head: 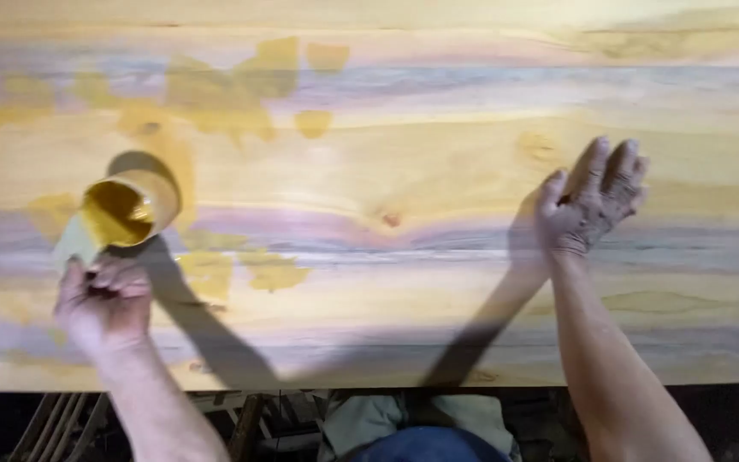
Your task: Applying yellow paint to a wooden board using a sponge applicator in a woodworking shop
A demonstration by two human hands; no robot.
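The worktop (pixel 438 171) is the largest thing before you: a wide slab of pale wood with yellow grain and long bands of purple and grey, and it fills nearly the whole view from 9 o'clock to 3 o'clock. On its left half you see patches of yellow filler (pixel 224 85), spread from about 11 o'clock down to the centre-left, with two more patches just below the middle band. At 6 o'clock, under the near edge of the worktop, a bit of your blue clothing (pixel 425 445) shows, and at 7 o'clock some wooden slats (pixel 62 423) in the dark. Your right hand (pixel 590 198) is at 3 o'clock, held over the bare wood with the fingers spread and slightly bent; it holds nothing, and it looks dusty. Your left hand (pixel 104 299) is at 8 o'clock, closed around the handle of a putty knife (pixel 79 241), whose pale blade reaches up toward 12 o'clock. The blade touches the rim of a small round tub (pixel 130 205), tilted on its side at 9 o'clock, its mouth open to you and yellow filler inside. The tub is well apart from your right hand.
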